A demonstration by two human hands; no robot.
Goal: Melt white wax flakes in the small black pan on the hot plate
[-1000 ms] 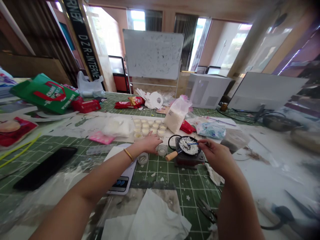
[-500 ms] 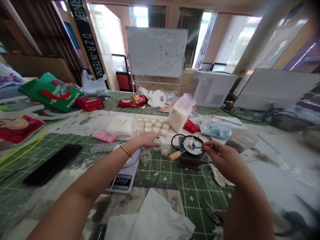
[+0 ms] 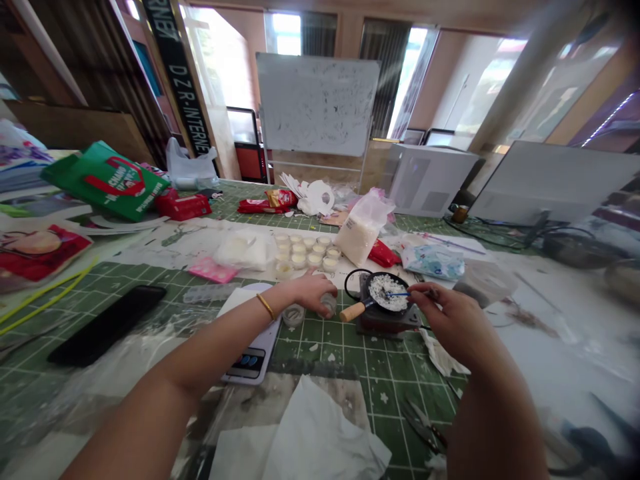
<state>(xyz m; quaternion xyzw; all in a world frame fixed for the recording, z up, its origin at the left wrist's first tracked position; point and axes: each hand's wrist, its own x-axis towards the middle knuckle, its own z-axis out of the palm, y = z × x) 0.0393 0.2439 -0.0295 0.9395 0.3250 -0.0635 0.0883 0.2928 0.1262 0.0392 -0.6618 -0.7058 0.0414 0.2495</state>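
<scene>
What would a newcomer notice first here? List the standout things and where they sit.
At the centre, the small black pan of white flakes sits on a dark little stove, where the right hand holds a thin blue tool over it. Beside it, the left hand grips a small clear cup on the green cutting mat. Behind, a cluster of filled cups and a whiteboard.

It looks like an office turned craft workshop: a whiteboard [image 3: 318, 103] and monitor [image 3: 555, 181] stand behind a cluttered green cutting mat [image 3: 350, 347].
</scene>
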